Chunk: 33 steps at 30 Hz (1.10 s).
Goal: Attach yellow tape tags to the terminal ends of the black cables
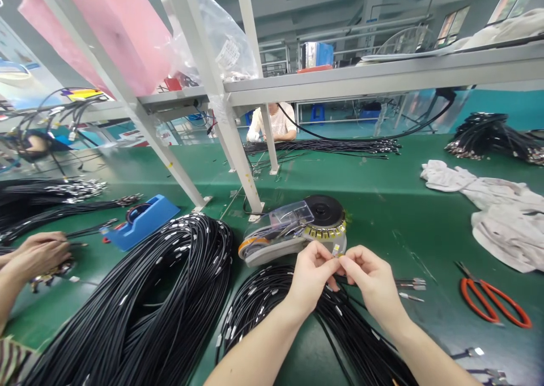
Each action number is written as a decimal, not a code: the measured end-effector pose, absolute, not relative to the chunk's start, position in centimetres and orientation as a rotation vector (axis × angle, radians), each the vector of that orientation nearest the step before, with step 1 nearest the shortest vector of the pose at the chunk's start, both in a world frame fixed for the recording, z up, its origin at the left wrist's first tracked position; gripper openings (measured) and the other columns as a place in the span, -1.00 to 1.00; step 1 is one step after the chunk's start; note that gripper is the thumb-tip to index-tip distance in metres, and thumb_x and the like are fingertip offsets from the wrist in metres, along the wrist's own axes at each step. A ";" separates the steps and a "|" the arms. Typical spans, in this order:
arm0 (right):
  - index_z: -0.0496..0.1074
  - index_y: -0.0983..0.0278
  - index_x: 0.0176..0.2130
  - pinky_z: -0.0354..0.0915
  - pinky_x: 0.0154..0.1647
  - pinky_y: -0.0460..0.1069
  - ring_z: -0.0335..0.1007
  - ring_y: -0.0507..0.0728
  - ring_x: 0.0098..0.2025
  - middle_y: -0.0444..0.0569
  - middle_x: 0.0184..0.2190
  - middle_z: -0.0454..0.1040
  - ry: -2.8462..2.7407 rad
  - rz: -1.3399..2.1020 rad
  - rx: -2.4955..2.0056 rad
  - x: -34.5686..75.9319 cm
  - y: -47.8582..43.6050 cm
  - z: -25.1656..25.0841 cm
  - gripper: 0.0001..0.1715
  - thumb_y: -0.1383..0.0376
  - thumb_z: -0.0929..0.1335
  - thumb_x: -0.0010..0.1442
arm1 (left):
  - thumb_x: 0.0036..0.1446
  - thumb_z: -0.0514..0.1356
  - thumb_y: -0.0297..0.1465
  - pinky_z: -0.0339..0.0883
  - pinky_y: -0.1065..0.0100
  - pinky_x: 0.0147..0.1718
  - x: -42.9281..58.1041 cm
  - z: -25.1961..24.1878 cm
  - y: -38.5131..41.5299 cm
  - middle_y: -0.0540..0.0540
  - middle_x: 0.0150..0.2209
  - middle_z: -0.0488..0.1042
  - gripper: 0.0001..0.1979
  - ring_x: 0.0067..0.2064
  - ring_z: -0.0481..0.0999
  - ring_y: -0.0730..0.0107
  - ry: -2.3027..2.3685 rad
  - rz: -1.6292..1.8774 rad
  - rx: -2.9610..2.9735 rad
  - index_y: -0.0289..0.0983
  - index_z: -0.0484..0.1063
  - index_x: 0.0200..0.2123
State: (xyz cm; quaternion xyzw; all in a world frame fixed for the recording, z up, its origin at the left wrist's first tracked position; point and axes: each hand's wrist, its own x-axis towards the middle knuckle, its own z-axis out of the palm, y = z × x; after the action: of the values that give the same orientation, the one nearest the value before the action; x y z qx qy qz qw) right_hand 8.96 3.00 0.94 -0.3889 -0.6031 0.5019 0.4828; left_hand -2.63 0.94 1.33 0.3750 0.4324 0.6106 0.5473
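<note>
My left hand (pixel 312 272) and my right hand (pixel 372 278) meet fingertip to fingertip, both pinched closed. What lies between the fingertips is too small and covered to name; a hint of yellow shows there. Just behind them stands a grey tape dispenser (pixel 272 251) with a black round disc (pixel 325 209) edged by short yellow tape pieces. Below both hands lies a bundle of black cables (pixel 259 292) with small white labels. Cable ends with metal connectors (pixel 412 284) stick out to the right of my right hand.
Orange-handled scissors (pixel 488 301) and white gloves (pixel 501 204) lie to the right. A larger black cable coil (pixel 187 261) and a blue tape dispenser (pixel 144 221) are left. A co-worker's hands (pixel 42 255) work at far left. White shelf posts (pixel 232 131) rise ahead.
</note>
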 end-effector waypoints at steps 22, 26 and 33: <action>0.28 0.28 -0.57 0.05 -0.61 -0.13 0.07 -0.04 -0.63 -0.24 -0.68 0.20 -1.584 1.286 -0.870 9.7 3.7 0.9 -0.79 0.31 0.33 0.05 | -0.08 0.22 -0.40 0.25 0.53 -0.74 -2.8 0.9 0.8 0.08 -0.61 0.32 -0.77 -0.66 0.31 0.57 1.147 1.406 1.082 -0.27 0.15 -0.55; 0.28 0.28 -0.58 0.06 -0.62 -0.12 0.08 -0.03 -0.63 -0.23 -0.68 0.21 -1.582 1.287 -0.883 9.6 3.7 1.1 -0.79 0.30 0.33 0.04 | -0.08 0.22 -0.38 0.24 0.53 -0.74 -2.8 1.0 0.7 0.08 -0.60 0.31 -0.77 -0.66 0.30 0.58 1.167 1.407 1.098 -0.27 0.16 -0.54; 0.27 0.27 -0.59 0.07 -0.64 -0.12 0.08 -0.02 -0.64 -0.21 -0.70 0.21 -1.561 1.284 -0.904 9.6 3.7 1.2 -0.78 0.29 0.34 0.02 | -0.07 0.22 -0.37 0.26 0.51 -0.72 -2.6 0.8 0.6 0.07 -0.59 0.30 -0.77 -0.64 0.31 0.56 1.197 1.415 1.113 -0.27 0.16 -0.54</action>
State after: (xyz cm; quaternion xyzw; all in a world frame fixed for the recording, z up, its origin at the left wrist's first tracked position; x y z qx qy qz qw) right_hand 9.56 3.75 1.18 -0.3650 -0.6306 0.5185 0.4475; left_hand -2.60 0.63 0.82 0.4542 0.4886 0.5777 0.4704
